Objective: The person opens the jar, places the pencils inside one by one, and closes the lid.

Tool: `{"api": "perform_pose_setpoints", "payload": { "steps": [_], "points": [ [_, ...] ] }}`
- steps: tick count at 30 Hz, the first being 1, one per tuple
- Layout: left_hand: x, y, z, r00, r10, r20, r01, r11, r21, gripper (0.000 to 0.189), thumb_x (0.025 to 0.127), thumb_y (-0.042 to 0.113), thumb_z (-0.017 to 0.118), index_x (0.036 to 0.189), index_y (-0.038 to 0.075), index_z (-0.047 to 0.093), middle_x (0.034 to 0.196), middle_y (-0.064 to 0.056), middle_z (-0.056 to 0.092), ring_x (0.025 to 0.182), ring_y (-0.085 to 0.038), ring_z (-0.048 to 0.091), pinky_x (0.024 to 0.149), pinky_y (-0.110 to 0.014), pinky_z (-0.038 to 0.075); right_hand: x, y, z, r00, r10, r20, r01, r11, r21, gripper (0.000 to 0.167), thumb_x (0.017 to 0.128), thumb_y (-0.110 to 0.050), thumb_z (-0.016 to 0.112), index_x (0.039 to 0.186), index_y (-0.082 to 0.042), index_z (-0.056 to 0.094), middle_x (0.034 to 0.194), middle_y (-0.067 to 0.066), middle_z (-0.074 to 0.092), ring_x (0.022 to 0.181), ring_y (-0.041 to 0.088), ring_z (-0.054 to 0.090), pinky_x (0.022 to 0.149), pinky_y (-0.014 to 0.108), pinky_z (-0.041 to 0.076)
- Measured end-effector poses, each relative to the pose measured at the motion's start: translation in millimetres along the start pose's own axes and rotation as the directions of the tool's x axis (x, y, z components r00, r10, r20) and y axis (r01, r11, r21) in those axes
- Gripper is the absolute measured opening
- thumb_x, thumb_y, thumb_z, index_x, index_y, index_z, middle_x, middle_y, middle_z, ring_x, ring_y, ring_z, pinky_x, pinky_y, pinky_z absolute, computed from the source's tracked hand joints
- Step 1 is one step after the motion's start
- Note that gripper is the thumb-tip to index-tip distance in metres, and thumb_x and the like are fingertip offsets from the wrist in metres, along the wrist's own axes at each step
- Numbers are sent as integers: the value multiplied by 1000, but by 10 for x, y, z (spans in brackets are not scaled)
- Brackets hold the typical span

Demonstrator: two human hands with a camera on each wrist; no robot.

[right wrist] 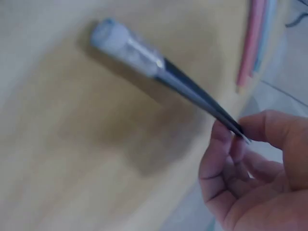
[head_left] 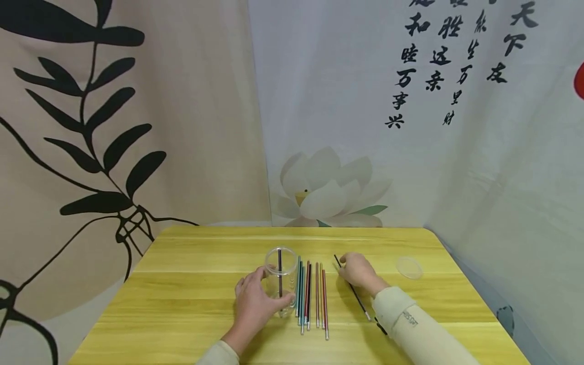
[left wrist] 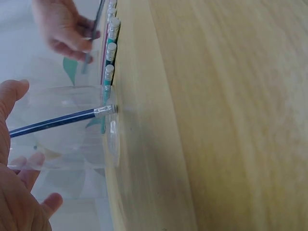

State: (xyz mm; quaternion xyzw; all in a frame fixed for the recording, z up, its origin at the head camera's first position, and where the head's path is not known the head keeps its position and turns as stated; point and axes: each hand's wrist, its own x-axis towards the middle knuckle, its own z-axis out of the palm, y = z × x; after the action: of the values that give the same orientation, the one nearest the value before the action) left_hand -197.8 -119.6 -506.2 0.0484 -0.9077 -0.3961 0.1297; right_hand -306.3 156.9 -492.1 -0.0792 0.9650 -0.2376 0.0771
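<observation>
A clear plastic jar (head_left: 281, 274) stands upright on the table, and my left hand (head_left: 256, 302) holds it with thumb and fingers round its side. Inside the jar one dark pencil (left wrist: 57, 122) leans with its eraser end at the bottom. My right hand (head_left: 359, 272) pinches another dark pencil (right wrist: 192, 94) between thumb and fingers. That pencil slants above the table, its white eraser end (right wrist: 110, 36) toward me. Between the hands lies a row of several pencils (head_left: 311, 296) in green, black and red, side by side on the wood.
A clear round lid (head_left: 409, 267) lies on the table (head_left: 182, 299) to the right of my right hand. Near the right sleeve is a small black object (head_left: 380, 327), partly hidden by the cuff. A printed curtain (head_left: 347, 101) hangs behind the table's far edge.
</observation>
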Motion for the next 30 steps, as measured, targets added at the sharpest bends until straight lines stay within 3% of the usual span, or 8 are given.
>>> {"api": "perform_pose_setpoints", "payload": {
  "steps": [6,8,12,15,18,23,26,30],
  "points": [
    [-12,13,7,1000,-4,6,4,1000,5,85,64,48,102,133,15,64,133,-12,72,133,-39,61,129,-72,23,-22,-149,-455,987,-108,-117,122,986,117,38,104,-7,61,141,4,64,125,22,74,110,36,74,89,49,64],
    [-12,9,11,1000,-3,9,3,1000,12,86,64,48,101,134,15,64,134,-12,72,133,-39,61,129,-72,23,-57,-259,-622,971,-152,-183,183,968,171,44,105,-7,62,149,-1,57,120,21,75,105,36,75,82,47,64],
    [-9,5,11,1000,-6,11,6,1000,13,87,63,50,101,134,15,64,134,-12,72,134,-39,61,129,-72,23,-210,-572,-924,879,-271,-393,380,895,233,62,104,-8,68,161,-16,45,108,13,76,92,26,76,73,33,61],
    [-10,11,3,1000,-4,10,4,1000,12,89,63,51,101,135,15,64,134,-12,72,134,-40,60,128,-73,23,-374,-824,-1107,786,-332,-521,527,801,284,67,103,-9,70,163,-25,44,108,11,75,92,21,76,76,25,63],
    [0,14,-11,1000,-5,7,5,1000,20,89,62,53,101,135,15,64,135,-12,71,134,-40,60,127,-74,24,-518,-1067,-1241,717,-344,-606,644,660,387,68,103,-5,69,162,-30,45,111,12,75,93,17,76,81,23,64],
    [-1,2,0,1000,-17,16,17,1000,12,87,63,53,100,134,17,65,135,-10,72,135,-39,59,129,-73,23,-653,-1352,-1272,674,-332,-660,726,463,509,70,102,3,67,161,-27,46,114,19,72,97,10,77,87,26,65],
    [1,-6,4,1000,-6,12,6,1000,6,84,63,52,100,132,19,65,134,-10,72,134,-38,60,129,-72,22,-637,-1459,-1172,674,-358,-646,732,441,519,68,103,2,66,162,-24,45,114,22,72,97,10,76,88,26,65],
    [7,-14,8,1000,15,14,-16,1000,6,81,65,50,101,131,18,66,132,-10,73,131,-37,62,129,-69,22,-585,-1527,-953,670,-422,-610,737,475,481,65,102,1,67,160,-19,47,112,21,75,95,17,77,85,26,66]
  ]
}}
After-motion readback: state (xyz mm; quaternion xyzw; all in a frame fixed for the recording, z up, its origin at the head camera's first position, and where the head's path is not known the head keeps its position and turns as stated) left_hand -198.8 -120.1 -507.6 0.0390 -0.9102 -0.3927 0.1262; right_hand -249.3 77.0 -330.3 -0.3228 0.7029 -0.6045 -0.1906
